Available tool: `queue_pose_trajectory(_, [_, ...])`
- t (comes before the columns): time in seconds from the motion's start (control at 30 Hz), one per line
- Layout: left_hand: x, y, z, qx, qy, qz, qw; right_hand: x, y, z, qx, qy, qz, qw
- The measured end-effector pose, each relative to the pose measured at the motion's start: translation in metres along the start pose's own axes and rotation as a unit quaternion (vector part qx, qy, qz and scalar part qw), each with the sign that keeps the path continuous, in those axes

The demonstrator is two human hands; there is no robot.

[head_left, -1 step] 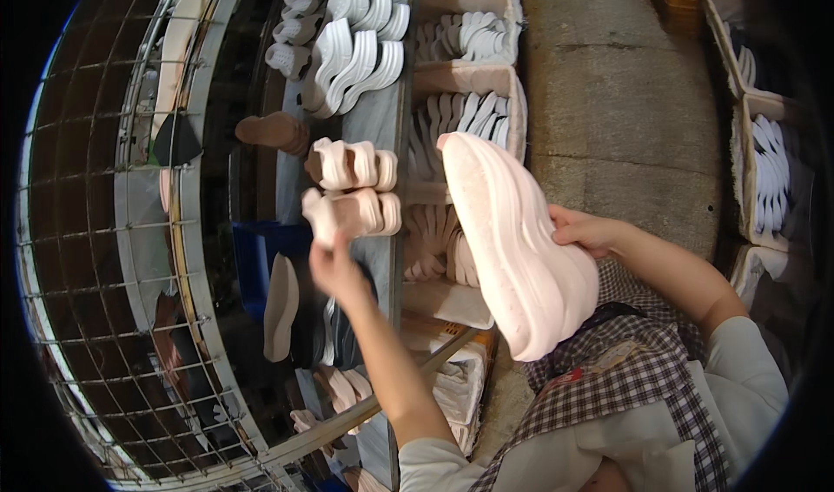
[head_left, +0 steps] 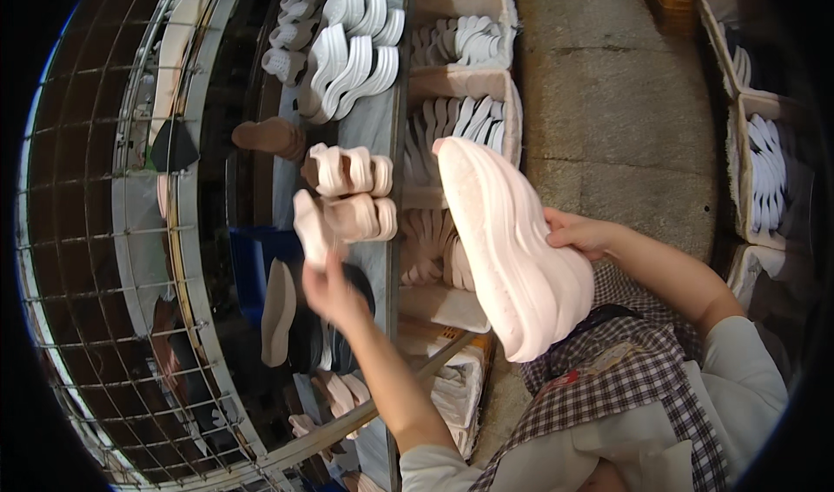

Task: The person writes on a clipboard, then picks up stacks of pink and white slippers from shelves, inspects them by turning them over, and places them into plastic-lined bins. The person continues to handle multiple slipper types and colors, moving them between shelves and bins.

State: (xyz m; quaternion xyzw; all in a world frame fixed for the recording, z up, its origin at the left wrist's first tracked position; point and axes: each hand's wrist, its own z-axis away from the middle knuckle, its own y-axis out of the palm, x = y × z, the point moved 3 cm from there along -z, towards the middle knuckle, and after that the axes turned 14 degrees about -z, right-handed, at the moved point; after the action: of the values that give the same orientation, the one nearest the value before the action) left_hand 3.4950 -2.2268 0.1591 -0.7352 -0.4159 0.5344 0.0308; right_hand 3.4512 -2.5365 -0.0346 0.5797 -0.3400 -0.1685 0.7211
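My right hand [head_left: 578,234] is closed round the edge of a stack of pale pink shoe soles [head_left: 514,253], held upright in front of my apron. A single pale pink shoe sole [head_left: 310,225] is pinched in my left hand [head_left: 333,294], which is slightly blurred. Right behind that sole stand more pale soles [head_left: 363,218] in a nested row on the grey bench [head_left: 369,132], with a second row [head_left: 356,169] just beyond. How many soles the right hand grips cannot be counted clearly.
White soles [head_left: 356,66] stand farther along the bench. Lined crates [head_left: 473,79] of soles line its right side. A wire mesh guard [head_left: 95,231] rises at the left, near a blue bin [head_left: 249,270]. More sole-filled crates [head_left: 745,175] stand at far right, across the concrete floor [head_left: 621,127].
My left hand has drawn the single sole slightly left and toward me, away from the nested row. The stack in my right hand has barely shifted.
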Motion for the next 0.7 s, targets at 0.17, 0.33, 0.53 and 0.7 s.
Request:
queue_pose_trajectory(0.17, [-0.08, -0.039, 0.138, -0.002, 0.038, 0.069, 0.997, 0.001, -0.006, -0.004, -0.02, -0.001, 0.025, 0.999])
queue_pose_trajectory(0.33, [-0.115, -0.012, 0.194, 0.296, 0.125, -0.036, 0.946, -0.006, -0.008, -0.001, 0.012, 0.006, 0.038, 0.999])
queue_pose_trajectory(0.53, [-0.095, 0.015, 0.199, 0.166, 0.027, 0.219, 0.961, -0.005, -0.006, 0.015, 0.047, 0.053, 0.017, 0.997])
queue_pose_trajectory(0.7, [0.004, 0.102, 0.237, 0.13, -0.319, 0.317, 0.884, -0.028, -0.028, 0.021, 0.031, 0.059, 0.094, 0.993])
